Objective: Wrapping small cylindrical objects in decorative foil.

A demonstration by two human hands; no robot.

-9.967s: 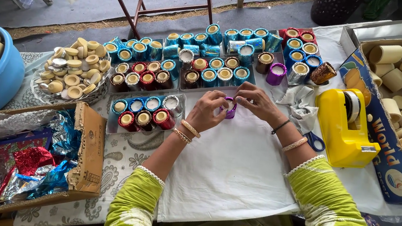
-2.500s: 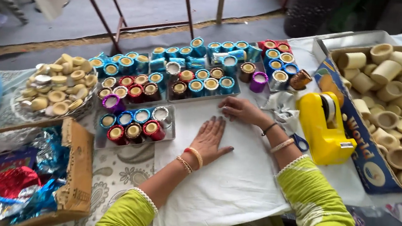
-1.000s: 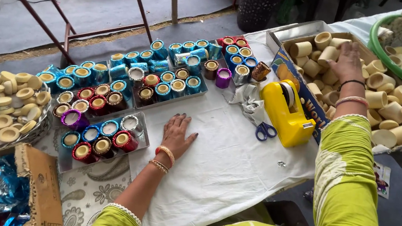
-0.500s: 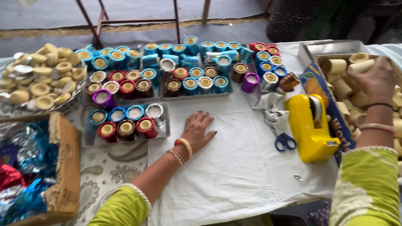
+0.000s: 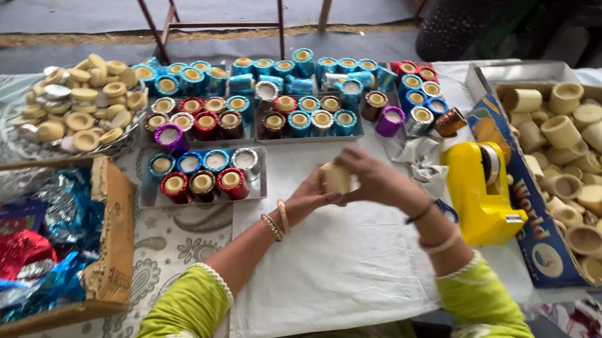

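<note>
Both hands meet over the white cloth (image 5: 351, 264) in the middle of the table. Between them is a small plain cup (image 5: 335, 178), tan and bare, with no shiny wrap on it. The left hand (image 5: 311, 196) curls its fingers up against the cup from the left and below. The right hand (image 5: 376, 181) grips the cup from the right, with its fingers bent over it. So both hands hold the one cup, up in the air just above the cloth.

The cup looks short and round. It is partly hidden by the fingers and a bit blurry, so I cannot tell for sure which way its open end points or how its long side runs.

Just to the left of the hands sits a grey tray (image 5: 153, 194) with small cups wrapped in red, blue and silver. Behind the hands are more trays of wrapped cups (image 5: 298, 120), mostly blue, with some red and one purple. To the right stands a yellow tape holder (image 5: 477, 199) on the cloth. Past it is a cardboard box (image 5: 532, 238) full of bare tan cups (image 5: 599, 170) like the one being held. Far left is a plate of flat tan lids (image 5: 76, 112), and near the front left a box of shiny foil (image 5: 30, 267).
</note>
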